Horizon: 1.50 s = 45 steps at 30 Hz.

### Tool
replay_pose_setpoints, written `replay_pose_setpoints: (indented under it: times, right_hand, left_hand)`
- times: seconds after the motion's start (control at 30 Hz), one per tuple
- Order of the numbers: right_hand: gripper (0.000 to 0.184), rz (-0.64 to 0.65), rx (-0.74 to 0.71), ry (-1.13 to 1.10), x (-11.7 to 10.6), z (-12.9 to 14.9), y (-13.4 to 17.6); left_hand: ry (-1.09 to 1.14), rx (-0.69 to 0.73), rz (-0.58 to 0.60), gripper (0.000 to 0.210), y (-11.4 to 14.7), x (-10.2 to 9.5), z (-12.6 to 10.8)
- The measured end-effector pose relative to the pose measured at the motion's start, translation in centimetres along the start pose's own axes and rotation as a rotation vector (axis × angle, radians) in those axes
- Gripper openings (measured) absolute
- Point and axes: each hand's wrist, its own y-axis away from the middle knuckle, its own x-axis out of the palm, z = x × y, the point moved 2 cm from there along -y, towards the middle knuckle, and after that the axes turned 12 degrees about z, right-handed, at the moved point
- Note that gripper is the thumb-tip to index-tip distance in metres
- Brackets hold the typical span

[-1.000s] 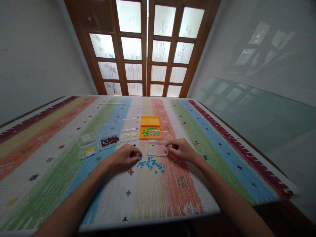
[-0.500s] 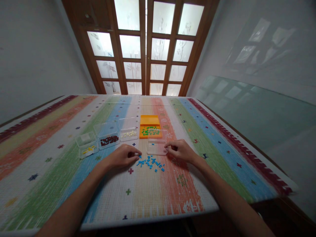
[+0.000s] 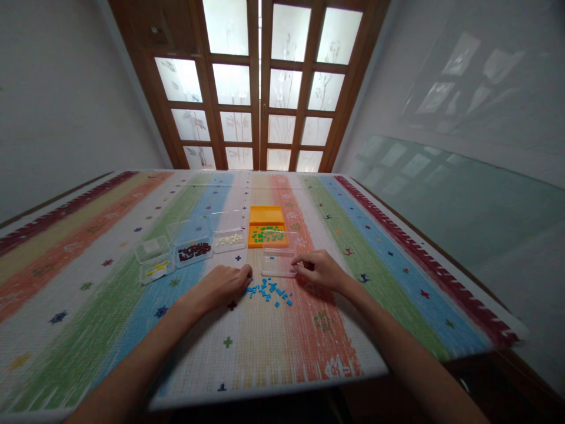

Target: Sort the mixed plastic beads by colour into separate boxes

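Note:
Small blue pieces (image 3: 268, 290) lie scattered on the striped tablecloth in front of me. At the left edge of this pile is my left hand (image 3: 227, 282), its fingers closed together; whatever they may hold is hidden. My right hand (image 3: 321, 270) pinches the right edge of a clear plastic box (image 3: 278, 271) standing just behind the pile. Its see-through lid is raised at the back, and one blue piece (image 3: 272, 258) rests inside.
Behind the clear box stands an open orange box (image 3: 268, 213) with green pieces (image 3: 269, 234). To the left are open clear boxes with white pieces (image 3: 230, 239), dark red pieces (image 3: 194, 251) and yellow pieces (image 3: 158, 269). The tablecloth (image 3: 260, 347) covers the table.
My left hand has turned slightly and its fingers have closed more at the pile's left edge. The right hand stays at the clear box. The view has shifted a little.

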Motion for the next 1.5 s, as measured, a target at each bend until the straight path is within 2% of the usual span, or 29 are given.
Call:
replay_pose_setpoints:
  times: [0.1, 0.23, 0.37, 0.57, 0.7, 0.93, 1.07, 1.3, 1.5]
  right_hand:
    - [0.023, -0.004, -0.011, 0.003, -0.1, 0.0, 0.0]
    - [0.024, -0.016, -0.017, 0.008, -0.3, 0.0, 0.1]
    - [0.023, -0.017, -0.012, 0.014, -0.5, 0.0, 0.1]
    - [0.022, -0.010, 0.009, 0.039, -0.6, -0.4, 0.2]
    - [0.022, 0.006, 0.017, 0.084, -0.7, -0.7, 0.3]
    - [0.022, 0.046, 0.061, 0.156, -0.5, -0.6, 0.1]
    - [0.029, 0.062, 0.103, 0.159, -0.2, 0.0, 0.0]
    - [0.039, 0.191, 0.095, 0.204, 0.5, 1.1, -0.1]
    - [0.041, 0.223, 0.119, 0.219, 0.6, 1.0, -0.2]
  left_hand:
    - [0.037, -0.004, -0.013, 0.025, -0.2, -0.5, 0.3]
    - [0.129, 0.088, -0.083, 0.025, -0.8, -2.1, 0.2]
    - [0.145, 0.181, -0.142, 0.024, -2.8, -3.4, -0.9]
    - [0.107, 0.211, -0.097, 0.021, -6.7, -4.1, -3.1]
    - [0.069, 0.206, -0.074, 0.022, -7.8, -4.4, -3.8]
    - [0.038, 0.200, -0.036, 0.020, -8.3, -4.2, -3.6]
    - [0.036, 0.196, -0.047, 0.021, -8.2, -4.1, -3.2]
    - [0.053, 0.234, -0.078, 0.026, -7.4, -4.2, -2.8]
    - [0.037, 0.213, -0.063, 0.027, -7.1, -4.4, -3.0]
